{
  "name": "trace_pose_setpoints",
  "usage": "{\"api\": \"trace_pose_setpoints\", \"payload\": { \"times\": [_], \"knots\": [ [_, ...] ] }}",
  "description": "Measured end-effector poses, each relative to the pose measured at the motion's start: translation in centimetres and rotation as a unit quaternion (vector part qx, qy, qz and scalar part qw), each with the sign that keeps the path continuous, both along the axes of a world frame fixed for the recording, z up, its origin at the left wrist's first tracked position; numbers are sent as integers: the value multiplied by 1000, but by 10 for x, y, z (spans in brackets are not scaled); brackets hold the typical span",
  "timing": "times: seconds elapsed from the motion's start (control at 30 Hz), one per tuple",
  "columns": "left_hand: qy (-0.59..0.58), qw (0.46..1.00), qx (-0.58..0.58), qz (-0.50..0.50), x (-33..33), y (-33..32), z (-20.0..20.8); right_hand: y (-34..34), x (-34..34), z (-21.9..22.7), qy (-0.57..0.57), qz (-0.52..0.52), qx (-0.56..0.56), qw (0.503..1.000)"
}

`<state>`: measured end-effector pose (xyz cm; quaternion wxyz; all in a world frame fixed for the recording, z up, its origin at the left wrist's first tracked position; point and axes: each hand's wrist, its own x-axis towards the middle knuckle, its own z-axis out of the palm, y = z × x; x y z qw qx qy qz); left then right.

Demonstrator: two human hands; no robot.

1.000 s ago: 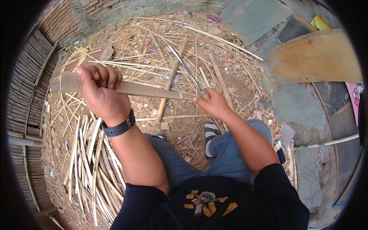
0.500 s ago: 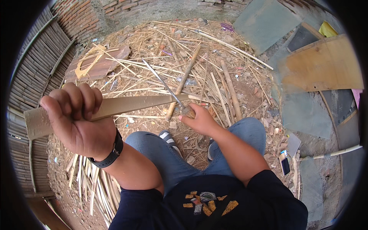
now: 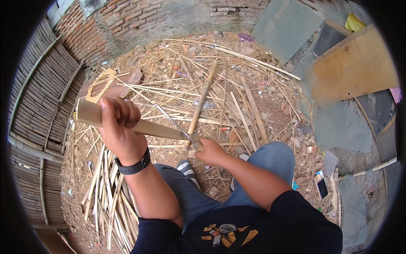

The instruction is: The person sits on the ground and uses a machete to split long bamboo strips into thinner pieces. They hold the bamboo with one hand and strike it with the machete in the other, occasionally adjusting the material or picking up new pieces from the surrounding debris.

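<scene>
My left hand [image 3: 122, 131], with a black watch on the wrist, is closed round a pale, split bamboo slat [image 3: 158, 130]. The slat's wide, squared end sticks out past my fist, and the piece narrows towards my right hand. In my right hand [image 3: 210, 152] is a long, thin-bladed knife [image 3: 172, 121], gripped by its handle, which is mostly hidden in my fingers. The blade points up and to the left. Near the handle it lies across the narrow end of the slat, seemingly touching it.
Split bamboo strips [image 3: 112, 199] lie in a pile at my lower left. Bamboo poles [image 3: 203, 99], straw and rubble cover the ground ahead. A bamboo fence [image 3: 40, 93] stands left and a brick wall [image 3: 139, 19] behind. Flat sheets [image 3: 351, 67] lie at right, near a phone-like object [image 3: 322, 186].
My left hand and the slat have moved right and downward, away from the fence. My right hand has come slightly left and down with the knife, staying at the slat's narrow end.
</scene>
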<state>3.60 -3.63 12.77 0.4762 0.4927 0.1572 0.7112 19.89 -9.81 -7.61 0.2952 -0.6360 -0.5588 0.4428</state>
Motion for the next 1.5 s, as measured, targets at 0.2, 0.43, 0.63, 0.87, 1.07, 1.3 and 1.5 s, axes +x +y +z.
{"api": "trace_pose_setpoints", "payload": {
  "times": [0.2,0.43,0.63,0.87,1.07,1.3,1.5],
  "knots": [
    [-4,998,28,-51,1,6,-9,-6,-2,-1,4,-14,118,993],
    [-37,997,11,-68,-19,30,-24,9,4,-26,-46,-2,45,998],
    [-48,998,2,-39,-27,41,-27,16,3,-19,57,58,16,997],
    [-56,998,-10,-21,-43,46,-31,14,-2,-17,30,39,-2,999],
    [-41,994,9,-102,-30,40,-32,14,15,-4,-19,49,11,999],
    [-29,993,33,-111,-30,39,-31,20,11,-32,-49,38,27,998],
    [-29,997,19,-73,-18,35,-29,27,8,-53,7,2,4,1000]
  ]
}}
